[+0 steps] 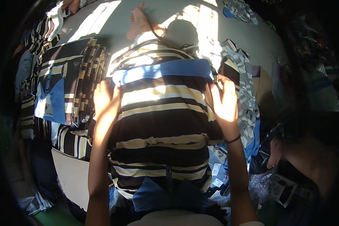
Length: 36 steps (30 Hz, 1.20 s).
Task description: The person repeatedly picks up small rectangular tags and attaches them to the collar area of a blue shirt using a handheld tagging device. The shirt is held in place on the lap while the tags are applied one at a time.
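A striped shirt (158,124) in dark brown, yellow and white lies spread in front of me, its far part bunched. Across its upper part runs a plain blue band (164,70). A blue collar (148,194) lies at the near end, close to my body, beside a short buttoned placket. At the left end of the band my left hand (107,98) rests along the shirt's side, fingers stretched out. My right hand (226,101) lies at the opposite side, thumb apart and fingers extended. Both touch the fabric's edges; neither visibly grips it.
Folded striped shirts (58,81) with blue collars are stacked at the left. Grey patterned garments (246,90) lie at the right. A cardboard sheet (69,175) is near left, clear plastic wrapping (260,184) near right. Another person's foot (140,24) and bare limb (309,158) also show.
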### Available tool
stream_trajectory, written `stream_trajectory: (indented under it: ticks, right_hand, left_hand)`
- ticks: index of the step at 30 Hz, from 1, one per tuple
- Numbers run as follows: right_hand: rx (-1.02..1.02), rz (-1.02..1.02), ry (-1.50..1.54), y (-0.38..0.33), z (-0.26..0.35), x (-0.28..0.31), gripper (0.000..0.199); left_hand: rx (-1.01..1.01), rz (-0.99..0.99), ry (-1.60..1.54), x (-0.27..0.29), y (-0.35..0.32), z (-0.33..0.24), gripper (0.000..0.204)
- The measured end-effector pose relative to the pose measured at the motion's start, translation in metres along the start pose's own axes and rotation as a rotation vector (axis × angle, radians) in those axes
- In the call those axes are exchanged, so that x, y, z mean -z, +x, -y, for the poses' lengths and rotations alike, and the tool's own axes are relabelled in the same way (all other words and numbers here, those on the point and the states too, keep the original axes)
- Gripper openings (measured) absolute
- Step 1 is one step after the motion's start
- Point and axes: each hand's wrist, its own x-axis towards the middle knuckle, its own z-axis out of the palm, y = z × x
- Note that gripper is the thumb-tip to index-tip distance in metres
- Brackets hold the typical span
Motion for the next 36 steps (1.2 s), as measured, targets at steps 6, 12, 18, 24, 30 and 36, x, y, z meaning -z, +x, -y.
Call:
stream_trajectory:
  ticks: [6, 12, 18, 24, 30, 36]
  right_hand:
    - [-0.171, -0.109, -0.025, -0.147, 0.030, 0.068, 0.047]
    - [-0.693, 0.109, -0.034, -0.307, 0.015, 0.073, 0.032]
    - [-0.776, 0.282, -0.276, -0.378, -0.033, 0.102, 0.038]
    - [-0.696, 0.544, -0.459, -0.385, -0.044, 0.109, 0.041]
    - [-0.736, 0.453, -0.156, -0.389, -0.064, 0.122, 0.029]
    - [-1.104, -0.445, 0.408, -0.379, -0.053, 0.144, 0.018]
  left_hand:
    - [-0.659, 0.223, -0.296, 0.028, -0.144, -0.034, 0.048]
    - [-0.805, 1.023, -0.383, -0.002, -0.226, -0.038, 0.057]
    - [-0.770, 1.049, -0.329, 0.003, -0.226, -0.033, 0.055]
    - [-0.807, 1.003, -0.302, 0.002, -0.225, -0.037, 0.053]
    - [-0.812, 0.989, -0.272, 0.004, -0.226, -0.037, 0.052]
    - [-0.772, 0.958, -0.313, 0.008, -0.225, -0.046, 0.044]
